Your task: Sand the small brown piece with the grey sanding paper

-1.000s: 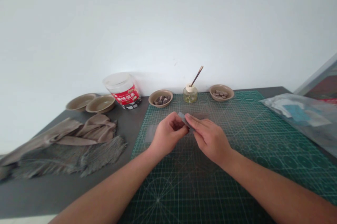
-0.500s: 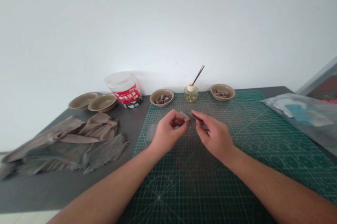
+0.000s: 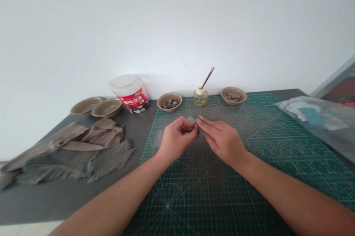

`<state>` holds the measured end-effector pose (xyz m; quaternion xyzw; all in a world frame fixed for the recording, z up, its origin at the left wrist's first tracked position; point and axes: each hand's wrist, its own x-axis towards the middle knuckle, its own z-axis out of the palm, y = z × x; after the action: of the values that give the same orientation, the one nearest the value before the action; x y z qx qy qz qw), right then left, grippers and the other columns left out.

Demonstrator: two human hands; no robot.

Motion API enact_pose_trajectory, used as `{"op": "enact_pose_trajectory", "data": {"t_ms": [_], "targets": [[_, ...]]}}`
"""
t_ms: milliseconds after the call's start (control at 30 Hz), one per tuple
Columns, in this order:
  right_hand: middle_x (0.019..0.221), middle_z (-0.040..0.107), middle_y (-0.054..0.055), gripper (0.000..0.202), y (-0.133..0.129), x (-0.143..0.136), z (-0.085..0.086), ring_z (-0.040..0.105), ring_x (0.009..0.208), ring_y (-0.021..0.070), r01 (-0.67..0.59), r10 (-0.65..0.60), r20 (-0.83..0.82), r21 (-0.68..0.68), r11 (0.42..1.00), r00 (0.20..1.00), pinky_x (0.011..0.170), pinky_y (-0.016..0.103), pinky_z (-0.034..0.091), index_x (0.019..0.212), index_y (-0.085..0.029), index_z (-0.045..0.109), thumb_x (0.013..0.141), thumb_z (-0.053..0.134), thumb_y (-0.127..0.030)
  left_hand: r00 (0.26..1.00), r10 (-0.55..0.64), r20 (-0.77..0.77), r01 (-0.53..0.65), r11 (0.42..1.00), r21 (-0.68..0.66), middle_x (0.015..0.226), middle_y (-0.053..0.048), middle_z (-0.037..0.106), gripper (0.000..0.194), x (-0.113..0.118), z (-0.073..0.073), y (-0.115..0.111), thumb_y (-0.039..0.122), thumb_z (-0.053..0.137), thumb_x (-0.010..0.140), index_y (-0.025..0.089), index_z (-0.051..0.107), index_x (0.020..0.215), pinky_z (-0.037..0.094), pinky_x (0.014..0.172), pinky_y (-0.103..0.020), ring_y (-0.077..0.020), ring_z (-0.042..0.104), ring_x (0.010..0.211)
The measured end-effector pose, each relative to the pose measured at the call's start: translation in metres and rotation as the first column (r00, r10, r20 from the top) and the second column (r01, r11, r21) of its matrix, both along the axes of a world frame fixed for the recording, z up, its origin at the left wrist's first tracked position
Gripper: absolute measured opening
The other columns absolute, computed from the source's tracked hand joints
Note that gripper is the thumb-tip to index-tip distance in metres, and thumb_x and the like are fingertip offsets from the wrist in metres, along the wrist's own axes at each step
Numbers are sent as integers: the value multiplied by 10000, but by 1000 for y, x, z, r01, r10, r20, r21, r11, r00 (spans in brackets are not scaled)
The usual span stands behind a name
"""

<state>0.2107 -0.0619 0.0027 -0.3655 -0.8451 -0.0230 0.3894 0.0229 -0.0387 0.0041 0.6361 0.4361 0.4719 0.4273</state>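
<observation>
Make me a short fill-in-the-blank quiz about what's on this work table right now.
1. Both hands, left hand and right hand, pinch a small grey piece above the green ____ mat.
2. The stick stands in a small glass ____ by the wall.
3. The plastic tub has a ____ label.
4. The folded cloth lies to the person's ____.

Missing words: cutting; bottle; red; left

Two bare forearms, hands meeting at centre.

Left hand [image 3: 177, 140]: forearm enters from lower left, wrist straight, fingers curled inward, thumb pressed toward the index finger in a pinch. Right hand [image 3: 222, 140]: forearm enters from lower right, palm down, fingers [image 3: 205, 122] extended flat and close together, their tips touching the left hand's fingertips.
</observation>
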Motion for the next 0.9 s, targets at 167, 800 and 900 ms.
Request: {"op": "enact_pose_trajectory", "data": {"t_ms": [167,800,900], "targets": [[1391,597,84,459,0,0,0,627,1211,207,-4,4,17,12,1000,1000,997,400,525,1420,-216,542,980,456,-116,1000,2,-5,-2,1000,-4,692,-6,664,173,-1,-1,1,275,744,765,172,607,743,489,606,-242,-127,613,634],[1325,654,48,435,4,7,-1,664,1142,199,109,-116,-86,-80,991,990,979,375,534,1373,-242,581,971,481,-111,995,-44,89,48,998,-39,743,-31,715,238,1,4,0,343,767,794,171,605,819,516,638,-261,-144,665,665],[1268,689,48,406,2,6,0,690,1077,195,124,-134,-123,-86,989,983,947,354,548,1342,-225,606,971,482,-115,995,-45,92,48,999,-20,732,-20,698,227,1,4,0,332,760,807,173,599,829,515,640,-259,-138,658,663]]}}
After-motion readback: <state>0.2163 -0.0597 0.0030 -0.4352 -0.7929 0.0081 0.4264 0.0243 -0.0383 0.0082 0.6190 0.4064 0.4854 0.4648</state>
